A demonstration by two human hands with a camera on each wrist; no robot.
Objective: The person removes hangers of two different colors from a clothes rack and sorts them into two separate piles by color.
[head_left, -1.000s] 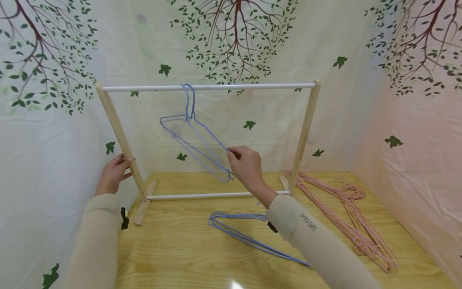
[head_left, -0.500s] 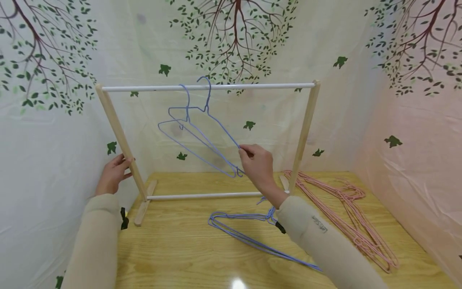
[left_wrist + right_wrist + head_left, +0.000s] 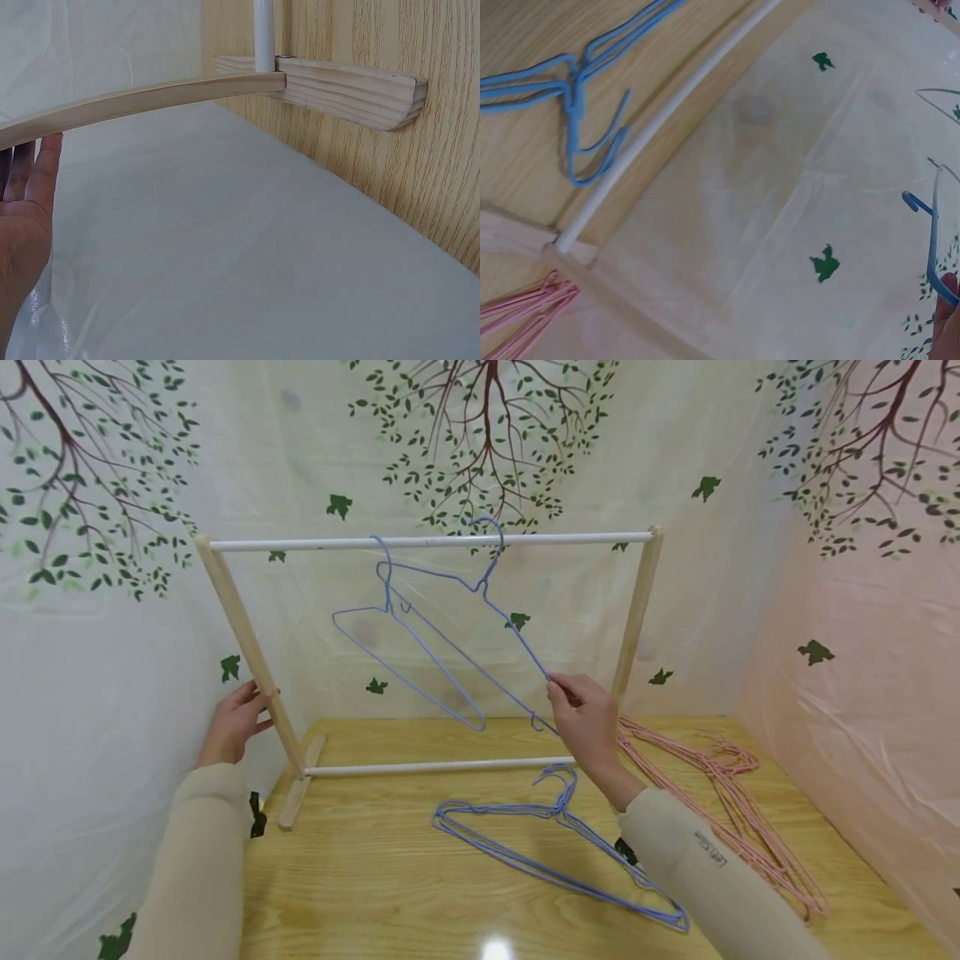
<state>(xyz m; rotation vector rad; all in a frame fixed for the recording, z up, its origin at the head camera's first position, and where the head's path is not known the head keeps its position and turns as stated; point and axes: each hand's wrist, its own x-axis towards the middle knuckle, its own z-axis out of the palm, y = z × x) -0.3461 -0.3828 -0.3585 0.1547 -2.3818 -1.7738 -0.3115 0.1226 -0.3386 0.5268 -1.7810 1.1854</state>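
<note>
1. I keep my left hand on the rack's left wooden post, fingers lying straight against the wood and curled round nothing; this steadies the drying rack while the other hand works
2. My right hand pinches the lower right shoulder of a blue wire hanger, thumb and fingers clamped on the wire. That hanger sits tilted, its hook at the white top rail, right of centre
3. A second blue hanger hangs on the rail further left; I judge the held hanger should go on clear of it, hook fully over the rail
4. Spare blue hangers lie on the wooden table near me; pink hangers lie to the right
5. The left wrist view alone shows the rack's wooden foot and its joint with the lower rail; the right wrist view alone shows the held wire's end at my fingertips, plus the spare hangers' hooks
</note>
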